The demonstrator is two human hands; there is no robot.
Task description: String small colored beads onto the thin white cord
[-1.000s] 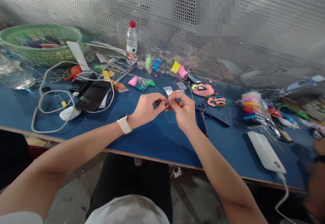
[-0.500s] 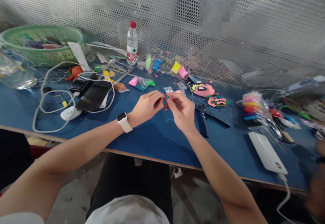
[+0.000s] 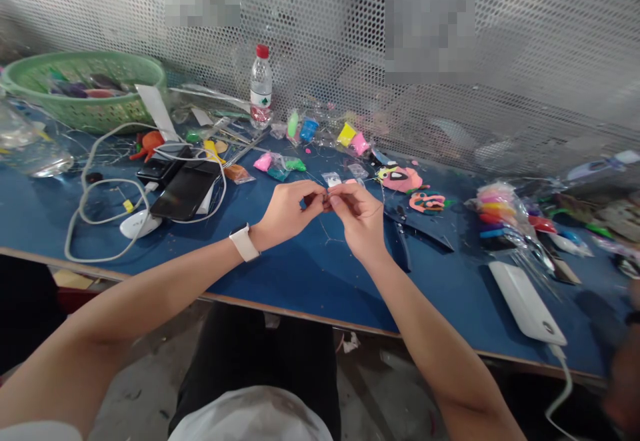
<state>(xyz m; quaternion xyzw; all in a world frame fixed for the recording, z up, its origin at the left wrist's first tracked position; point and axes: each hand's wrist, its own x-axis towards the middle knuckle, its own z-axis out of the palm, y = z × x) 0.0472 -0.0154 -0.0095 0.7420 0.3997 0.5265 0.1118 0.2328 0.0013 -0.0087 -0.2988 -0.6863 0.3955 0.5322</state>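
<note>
My left hand point(image 3: 293, 209), with a white-strapped watch point(image 3: 245, 241) on the wrist, is closed in a pinch above the blue table. Its fingertips meet those of my right hand point(image 3: 361, 217), also pinching. Between them runs a thin wire point(image 3: 325, 229), whose loose part trails below the fingers; the gripped part is hidden. Just right of my right hand lie dark-handled pliers point(image 3: 401, 237). Behind the fingers are a small clear packet with white in it point(image 3: 331, 179) and two coloured clay figures point(image 3: 401, 177), pink the main colour.
At the back left stands a green basket point(image 3: 75, 104), with a red-capped bottle point(image 3: 261, 87) farther right. A phone point(image 3: 186, 191) and white cable point(image 3: 83, 227) lie left. Bagged coloured clay point(image 3: 496, 204) and a white power bank point(image 3: 527, 301) are right. A perforated metal screen point(image 3: 320, 47) rises behind.
My fingertips have come closer together at the wire, and my left wrist has turned so the watch face shows less. The things on the table have stayed put.
</note>
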